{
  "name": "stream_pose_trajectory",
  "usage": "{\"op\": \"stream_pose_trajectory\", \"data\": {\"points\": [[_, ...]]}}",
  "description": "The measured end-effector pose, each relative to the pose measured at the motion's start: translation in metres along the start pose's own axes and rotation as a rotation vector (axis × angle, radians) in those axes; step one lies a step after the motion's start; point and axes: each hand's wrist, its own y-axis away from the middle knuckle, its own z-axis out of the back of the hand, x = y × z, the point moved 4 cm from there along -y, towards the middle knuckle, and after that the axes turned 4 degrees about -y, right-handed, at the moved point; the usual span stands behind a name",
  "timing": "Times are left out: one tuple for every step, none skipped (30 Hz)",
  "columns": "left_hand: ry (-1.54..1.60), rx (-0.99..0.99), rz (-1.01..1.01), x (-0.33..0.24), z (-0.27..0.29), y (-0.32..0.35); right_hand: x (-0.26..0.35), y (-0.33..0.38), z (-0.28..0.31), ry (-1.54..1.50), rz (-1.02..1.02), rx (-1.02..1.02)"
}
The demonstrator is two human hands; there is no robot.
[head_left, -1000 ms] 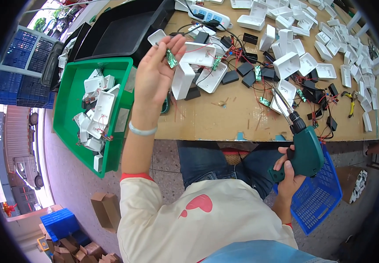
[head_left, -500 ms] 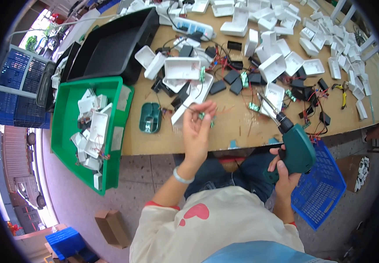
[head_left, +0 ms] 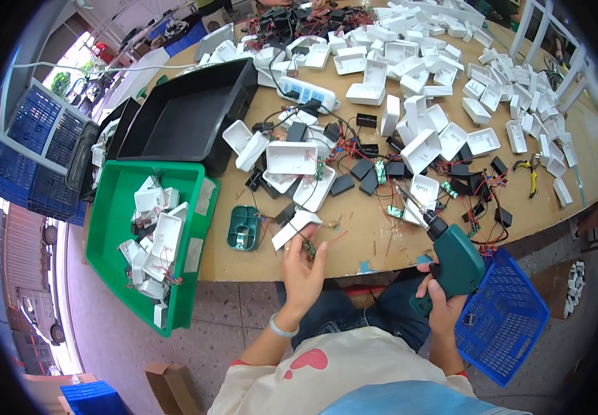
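Note:
My left hand (head_left: 302, 268) is at the table's near edge, pinching a small green circuit board (head_left: 309, 247) with thin wires; a white plastic shell (head_left: 295, 228) lies just above its fingers. My right hand (head_left: 441, 302) grips the handle of a teal electric screwdriver (head_left: 453, 257), its bit (head_left: 408, 200) pointing up and left over the table edge, near a small green board (head_left: 394, 211). Between the two hands the tabletop (head_left: 361, 238) is bare wood.
A green tray (head_left: 109, 228) of white shells stands at the left, with a black tray (head_left: 174, 117) behind it. A small dark green holder (head_left: 245, 228) sits near my left hand. Several white shells, black parts and wired boards cover the table. A blue basket (head_left: 503, 318) hangs at my right.
My left hand has come back from over the green tray to the table's near edge, now close to my body. The screwdriver hand has stayed almost in place.

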Motion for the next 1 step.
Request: {"op": "stream_pose_trajectory", "data": {"points": [[0.002, -0.005, 0.038, 0.0026, 0.0006, 0.0027, -0.0023, 0.0003, 0.0019, 0.001, 0.002, 0.017]]}}
